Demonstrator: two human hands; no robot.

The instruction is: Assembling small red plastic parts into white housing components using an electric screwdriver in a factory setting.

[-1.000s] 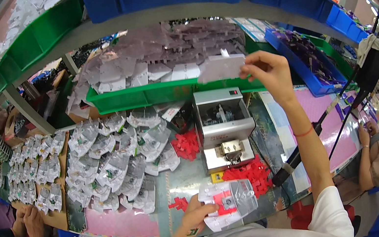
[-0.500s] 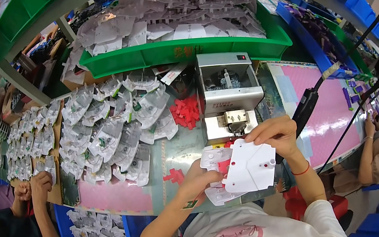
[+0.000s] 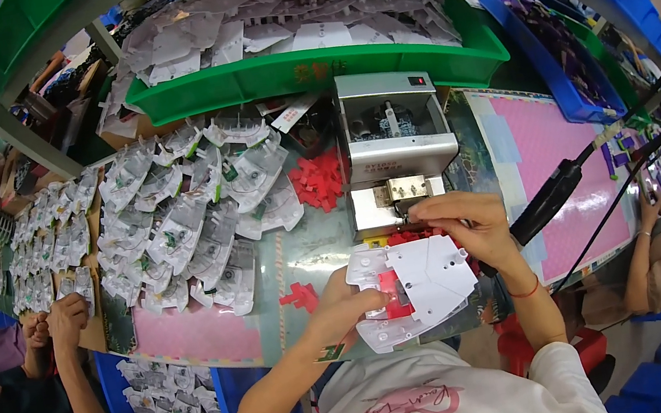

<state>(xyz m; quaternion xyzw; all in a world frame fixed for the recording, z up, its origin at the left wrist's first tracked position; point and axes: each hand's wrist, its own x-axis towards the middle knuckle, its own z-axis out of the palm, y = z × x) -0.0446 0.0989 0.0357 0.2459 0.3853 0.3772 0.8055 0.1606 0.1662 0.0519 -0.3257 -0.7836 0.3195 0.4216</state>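
My left hand (image 3: 337,305) grips a clear plastic housing (image 3: 379,335) by its left side, thumb on top. A white plastic plate (image 3: 437,278) with small holes lies over the housing's right part. Red pieces (image 3: 399,303) show between the two, beside my thumb. My right hand (image 3: 476,222) is off the plate, thumb and fingertips pinched at the front of a silver screw feeder (image 3: 401,159). Anything between those fingertips is too small or hidden to make out. Just right of that hand, a black electric screwdriver (image 3: 549,191) slants down behind the wrist.
Clear housings (image 3: 203,218) are heaped left on the table, near loose red pieces (image 3: 316,181). A green tray (image 3: 242,86) of white plates stands behind. A blue bin (image 3: 114,396) of housings sits lower left. Co-workers' hands (image 3: 68,321) are busy at the left; another person sits right.
My right hand has let go of the white plate and moved up to the feeder's front. The plate now lies flatter over the housing, which my left hand still holds.
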